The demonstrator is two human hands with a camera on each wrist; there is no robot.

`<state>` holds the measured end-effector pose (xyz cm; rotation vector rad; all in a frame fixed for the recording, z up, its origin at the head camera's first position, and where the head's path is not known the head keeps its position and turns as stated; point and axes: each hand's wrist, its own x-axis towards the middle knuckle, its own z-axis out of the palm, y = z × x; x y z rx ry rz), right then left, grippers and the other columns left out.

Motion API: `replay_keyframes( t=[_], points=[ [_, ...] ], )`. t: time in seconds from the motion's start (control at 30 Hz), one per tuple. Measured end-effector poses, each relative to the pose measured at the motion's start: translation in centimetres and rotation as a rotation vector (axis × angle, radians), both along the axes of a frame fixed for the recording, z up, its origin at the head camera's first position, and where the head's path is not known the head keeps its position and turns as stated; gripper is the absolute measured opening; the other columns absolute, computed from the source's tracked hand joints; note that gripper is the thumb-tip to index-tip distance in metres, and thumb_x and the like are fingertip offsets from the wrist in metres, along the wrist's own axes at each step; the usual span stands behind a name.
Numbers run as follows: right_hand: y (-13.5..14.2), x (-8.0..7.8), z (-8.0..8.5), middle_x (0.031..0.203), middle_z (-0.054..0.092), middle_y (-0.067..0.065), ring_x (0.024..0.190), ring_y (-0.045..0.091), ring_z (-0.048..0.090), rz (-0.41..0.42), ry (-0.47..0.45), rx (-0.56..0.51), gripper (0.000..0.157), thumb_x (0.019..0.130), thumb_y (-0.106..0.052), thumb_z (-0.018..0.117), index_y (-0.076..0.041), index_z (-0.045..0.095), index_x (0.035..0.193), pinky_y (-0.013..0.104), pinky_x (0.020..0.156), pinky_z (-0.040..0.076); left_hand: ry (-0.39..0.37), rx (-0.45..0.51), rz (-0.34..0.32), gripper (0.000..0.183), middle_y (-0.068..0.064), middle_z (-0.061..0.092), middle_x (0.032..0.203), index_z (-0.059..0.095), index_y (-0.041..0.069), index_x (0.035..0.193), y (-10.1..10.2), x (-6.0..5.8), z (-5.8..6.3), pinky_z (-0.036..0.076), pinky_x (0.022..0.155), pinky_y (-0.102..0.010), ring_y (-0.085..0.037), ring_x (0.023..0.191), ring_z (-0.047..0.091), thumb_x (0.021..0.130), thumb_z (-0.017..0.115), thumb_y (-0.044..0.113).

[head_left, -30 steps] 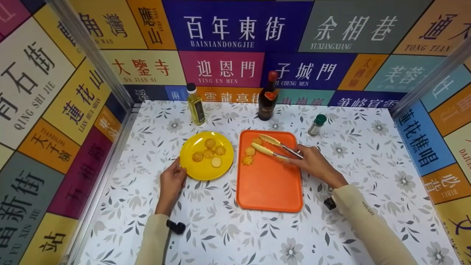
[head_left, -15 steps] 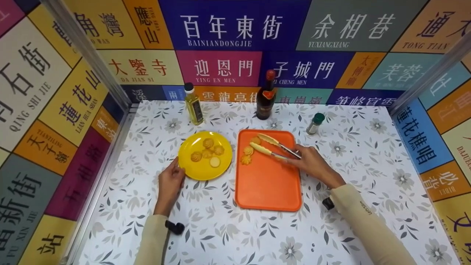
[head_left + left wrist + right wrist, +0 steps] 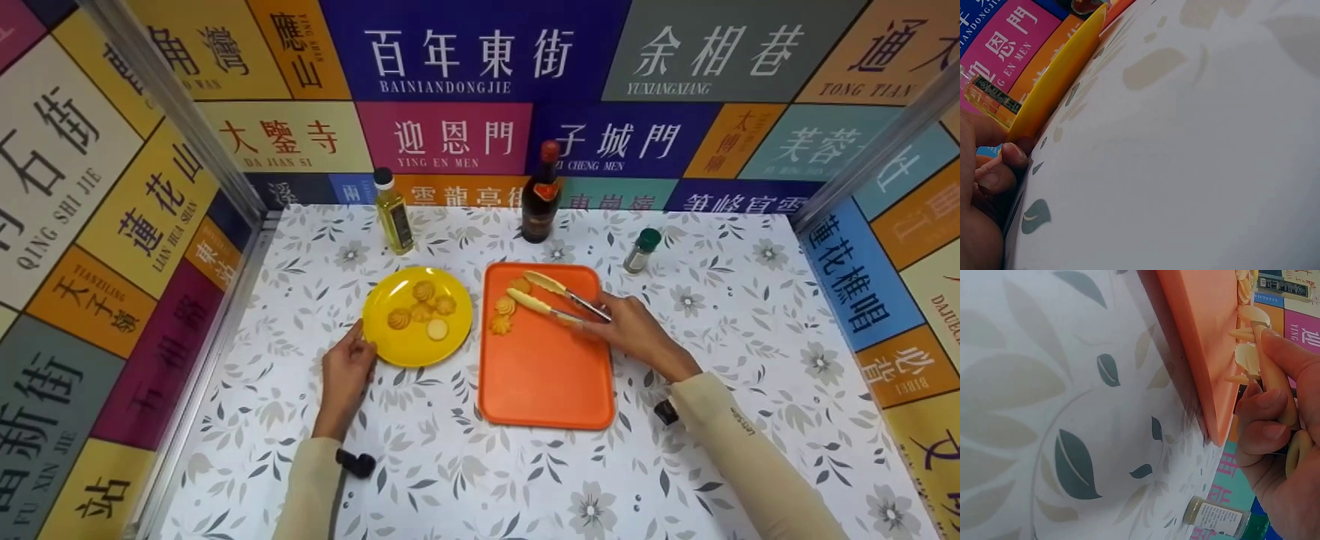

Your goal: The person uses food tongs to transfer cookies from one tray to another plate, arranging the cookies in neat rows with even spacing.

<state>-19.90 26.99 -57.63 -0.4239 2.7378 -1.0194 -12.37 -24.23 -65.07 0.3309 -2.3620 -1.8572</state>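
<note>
My left hand (image 3: 348, 367) pinches the left rim of a yellow plate (image 3: 382, 346). Several swirl-shaped butter cookies (image 3: 423, 290) and one flat pale round one (image 3: 437, 329) lie on it. In the right wrist view, my right hand (image 3: 1280, 405) grips a pair of tongs (image 3: 566, 294) with curled fingers. The tongs' cream tips are spread apart over the upper left of an orange tray (image 3: 547, 382). One cookie (image 3: 520, 286) lies between those tips, partly hidden; contact is unclear. Below it on the tray are a swirl cookie (image 3: 505, 305) and a star-edged cookie (image 3: 500, 324).
Behind the plate stands an oil bottle (image 3: 395, 217) with a black cap. A dark red-capped bottle (image 3: 540, 199) is behind the tray. To the right stands a small green-capped jar (image 3: 641, 252). Lettered panels (image 3: 450, 90) wall in the flower-patterned table (image 3: 420, 465).
</note>
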Motion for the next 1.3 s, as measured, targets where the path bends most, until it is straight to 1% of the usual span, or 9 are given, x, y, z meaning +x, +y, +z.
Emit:
replay_keyframes(
  t=[0.2, 0.3, 0.53, 0.7, 0.77, 0.93, 1.1, 1.2, 1.3],
  points=[
    [-0.2, 0.1, 0.4, 0.094, 0.071, 0.002, 0.082, 0.023, 0.063, -0.003, -0.044, -0.008, 0.049, 0.1, -0.039, 0.083, -0.01, 0.07, 0.137, 0.029, 0.072, 0.052, 0.0, 0.005, 0.006, 0.062, -0.012, 0.064, 0.08, 0.05, 0.007, 0.165, 0.1, 0.0, 0.0, 0.046, 0.048, -0.026, -0.018, 0.053, 0.054, 0.105, 0.067, 0.01],
    [-0.4, 0.2, 0.6, 0.092, 0.068, 0.004, 0.083, 0.024, 0.062, -0.001, -0.044, -0.007, 0.048, 0.101, -0.041, 0.081, -0.01, 0.07, 0.137, 0.03, 0.071, 0.051, 0.002, -0.004, 0.002, 0.063, -0.012, 0.064, 0.079, 0.05, 0.008, 0.166, 0.1, 0.0, 0.1, 0.045, 0.047, -0.026, -0.019, 0.052, 0.053, 0.105, 0.067, 0.011],
    [-0.5, 0.2, 0.8, 0.083, 0.06, 0.006, 0.076, 0.023, 0.059, 0.023, 0.006, 0.024, 0.044, 0.101, -0.042, 0.081, -0.006, 0.07, 0.122, 0.028, 0.063, 0.044, 0.014, 0.0, 0.004, 0.062, -0.015, 0.063, 0.076, 0.05, 0.008, 0.165, 0.2, 0.1, 0.3, 0.044, 0.046, -0.027, -0.02, 0.051, 0.052, 0.106, 0.067, 0.011],
    [-0.4, 0.4, 0.3, 0.076, 0.054, 0.005, 0.069, 0.022, 0.057, 0.023, 0.014, -0.009, 0.04, 0.101, -0.043, 0.081, -0.008, 0.069, 0.117, 0.027, 0.059, 0.04, 0.026, -0.004, 0.002, 0.061, -0.015, 0.063, 0.075, 0.051, 0.008, 0.165, 0.2, 0.2, 0.3, 0.044, 0.045, -0.027, -0.019, 0.051, 0.051, 0.106, 0.067, 0.011],
    [-0.3, 0.5, 0.0, 0.074, 0.053, 0.003, 0.067, 0.022, 0.056, 0.023, 0.03, -0.016, 0.039, 0.101, -0.042, 0.082, -0.008, 0.07, 0.115, 0.028, 0.058, 0.039, 0.022, -0.009, 0.005, 0.061, -0.014, 0.063, 0.075, 0.051, 0.007, 0.165, 0.1, 0.2, 0.2, 0.044, 0.046, -0.027, -0.02, 0.051, 0.051, 0.106, 0.067, 0.011],
    [-0.1, 0.8, -0.6, 0.074, 0.055, 0.0, 0.068, 0.021, 0.056, 0.016, 0.057, -0.023, 0.038, 0.101, -0.04, 0.082, -0.007, 0.073, 0.117, 0.028, 0.059, 0.041, -0.006, -0.019, 0.01, 0.062, -0.013, 0.063, 0.077, 0.049, 0.006, 0.165, 0.2, 0.0, 0.0, 0.045, 0.047, -0.027, -0.02, 0.052, 0.052, 0.106, 0.066, 0.012],
    [0.0, 1.0, -0.4, 0.075, 0.057, 0.0, 0.07, 0.022, 0.058, -0.004, 0.037, -0.037, 0.042, 0.099, -0.041, 0.084, -0.007, 0.075, 0.121, 0.027, 0.059, 0.042, -0.019, -0.022, 0.017, 0.063, -0.014, 0.063, 0.077, 0.05, 0.008, 0.166, 0.2, 0.0, 0.3, 0.044, 0.047, -0.027, -0.02, 0.052, 0.052, 0.105, 0.066, 0.012],
    [0.1, 1.1, -0.4, 0.076, 0.059, -0.001, 0.07, 0.02, 0.058, -0.002, 0.048, -0.034, 0.041, 0.098, -0.04, 0.085, -0.007, 0.074, 0.119, 0.027, 0.06, 0.042, -0.014, -0.026, 0.022, 0.062, -0.014, 0.063, 0.074, 0.051, 0.008, 0.165, 0.3, 0.0, 0.3, 0.044, 0.046, -0.027, -0.021, 0.051, 0.052, 0.105, 0.066, 0.012],
    [0.2, 1.2, -0.4, 0.075, 0.06, -0.001, 0.068, 0.019, 0.057, 0.001, 0.065, -0.036, 0.038, 0.098, -0.038, 0.086, -0.007, 0.074, 0.115, 0.027, 0.059, 0.042, -0.014, -0.03, 0.02, 0.062, -0.013, 0.063, 0.076, 0.051, 0.008, 0.165, 0.3, 0.0, 0.3, 0.044, 0.046, -0.027, -0.021, 0.052, 0.052, 0.105, 0.066, 0.012]
  ],
)
